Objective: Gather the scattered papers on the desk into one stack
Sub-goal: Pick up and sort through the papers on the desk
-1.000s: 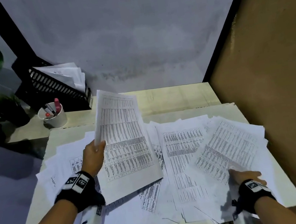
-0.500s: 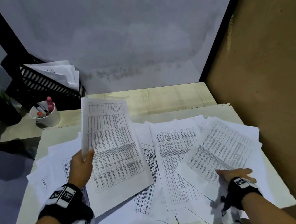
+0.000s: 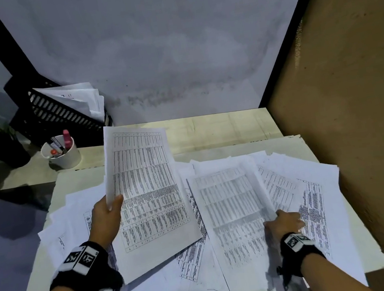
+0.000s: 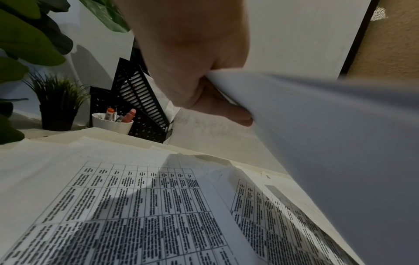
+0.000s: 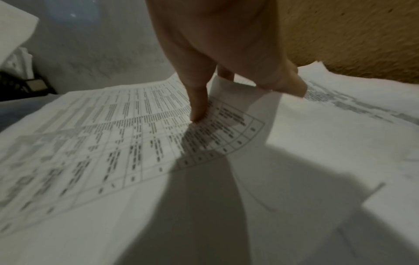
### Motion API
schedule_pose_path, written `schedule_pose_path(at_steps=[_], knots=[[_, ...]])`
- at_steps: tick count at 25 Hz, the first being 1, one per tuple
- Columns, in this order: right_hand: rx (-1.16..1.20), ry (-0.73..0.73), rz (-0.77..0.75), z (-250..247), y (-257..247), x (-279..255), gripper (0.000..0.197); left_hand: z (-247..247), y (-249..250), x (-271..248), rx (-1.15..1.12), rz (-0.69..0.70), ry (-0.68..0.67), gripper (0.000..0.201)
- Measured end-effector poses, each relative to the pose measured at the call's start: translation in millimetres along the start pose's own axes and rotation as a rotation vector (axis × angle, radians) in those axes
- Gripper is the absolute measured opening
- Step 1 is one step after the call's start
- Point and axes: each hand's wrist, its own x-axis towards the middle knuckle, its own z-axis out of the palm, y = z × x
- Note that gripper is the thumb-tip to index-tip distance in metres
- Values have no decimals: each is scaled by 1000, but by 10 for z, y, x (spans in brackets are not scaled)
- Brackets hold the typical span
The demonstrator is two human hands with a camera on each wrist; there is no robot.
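Printed table sheets lie scattered over the desk [image 3: 221, 133]. My left hand [image 3: 108, 217] grips the left edge of a small stack of sheets [image 3: 146, 190], tilted up above the desk; in the left wrist view the thumb and fingers [image 4: 226, 109] pinch its blank underside [image 4: 328, 125]. My right hand [image 3: 283, 222] pinches the right edge of a printed sheet [image 3: 231, 209] lying right of the stack, its edge lifted and blurred. The right wrist view shows the thumb [image 5: 199, 105] on top of that sheet [image 5: 127, 136] and fingers under its curled edge. More loose sheets [image 3: 309, 192] lie to the right.
A white cup with pens [image 3: 62, 153] and a black slotted file holder with papers [image 3: 62, 110] stand at the back left, beside dark potted plants [image 4: 57, 105]. A grey wall closes the back. A brown textured wall [image 3: 357, 119] borders the desk's right side.
My right hand has slid left with the sheet it pinches, dragging that sheet over the middle pages and uncovering sheets on the right. The left hand keeps its raised stack almost unmoved.
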Motion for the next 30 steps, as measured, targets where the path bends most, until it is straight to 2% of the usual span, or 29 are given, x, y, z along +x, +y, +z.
schedule_pose_path(at_steps=[3,7,10,11,14,16,19,21,22,24,25,28,30], knots=[[4,-23,-68,64,-99,-52,46,-26,-45,-23,-3,-28,-3,20],[124,-81,-109,46,-51,-55,45,-60,-94,-63,-13,-63,0,29],[263,10,-17,9,106,-26,45,-76,-85,-103,-20,-56,4,30],[259,31,19,-20,132,-22,43,-81,-81,-113,-21,-56,2,30],[45,56,128,-72,134,6,46,-97,-101,-116,-4,-64,-7,31],[100,37,128,-98,60,-37,46,-74,-95,-107,-3,-72,-13,31],[221,15,1,-115,11,-19,29,-50,-68,-89,-25,-81,-4,34],[274,89,-89,-161,-34,-79,6,-59,-40,-76,-34,-64,0,34],[302,152,-150,-216,-69,-101,6,-74,-33,-67,-34,-69,10,34],[329,264,-289,-396,-145,-119,25,-108,-46,-44,-48,-83,28,36],[321,307,-364,-516,-176,-154,26,-123,-61,-36,-52,-87,30,36],[411,329,-530,-915,-265,-236,7,-130,-67,-14,-51,-102,28,33],[547,255,-543,-1166,-344,-271,41,-111,-22,-25,-67,-99,28,32]])
